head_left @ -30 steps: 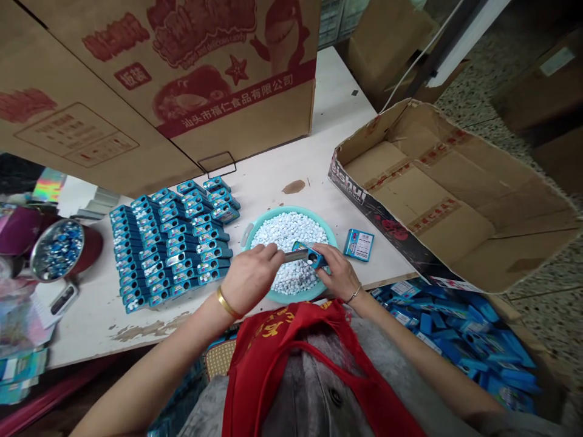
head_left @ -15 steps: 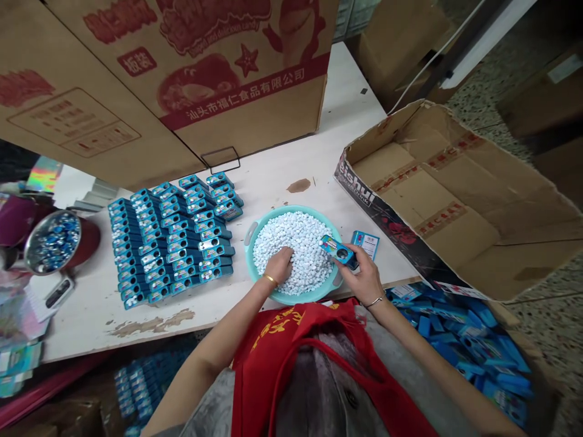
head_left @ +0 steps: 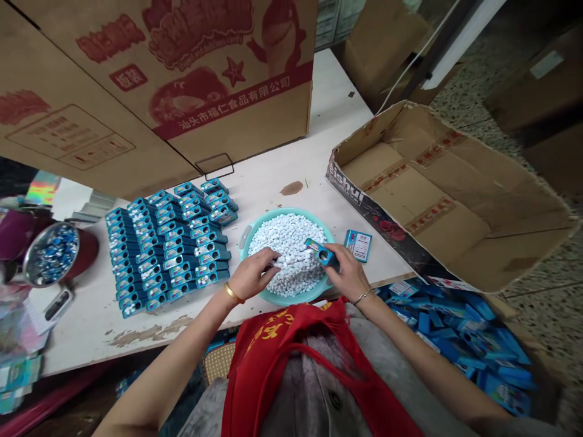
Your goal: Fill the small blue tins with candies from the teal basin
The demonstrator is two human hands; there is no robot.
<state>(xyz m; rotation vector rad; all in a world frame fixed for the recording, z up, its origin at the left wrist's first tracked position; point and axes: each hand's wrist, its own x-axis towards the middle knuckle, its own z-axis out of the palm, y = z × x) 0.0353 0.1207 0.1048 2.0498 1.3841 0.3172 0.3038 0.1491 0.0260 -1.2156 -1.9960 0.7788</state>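
Note:
A round turquoise basin (head_left: 243, 246) full of small white candies (head_left: 286, 227) stands at the table's front edge. Over its left side, my left hand (head_left: 252, 273) is closed at the fingertips around some candies. A clump of them stretches from those fingers toward the box; whether a clear scoop carries them I cannot tell. My right hand (head_left: 348, 273) grips a small blue candy box (head_left: 321, 252), tilted over the basin's right side, its round window facing up. Beside that hand, another blue box (head_left: 358, 245) lies flat on the table.
Rows of upright blue boxes (head_left: 168, 249) stand left of the basin. Further left is a metal pot (head_left: 86, 247) of shiny blue-and-silver pieces. Large cartons (head_left: 246, 130) line the back. An open cardboard tray (head_left: 387, 227) sits at right, above a heap of blue boxes (head_left: 460, 340).
My left hand has lifted out of the candies and drawn left, with a clump of them at its fingertips. My right hand has brought the blue box left, further over the basin.

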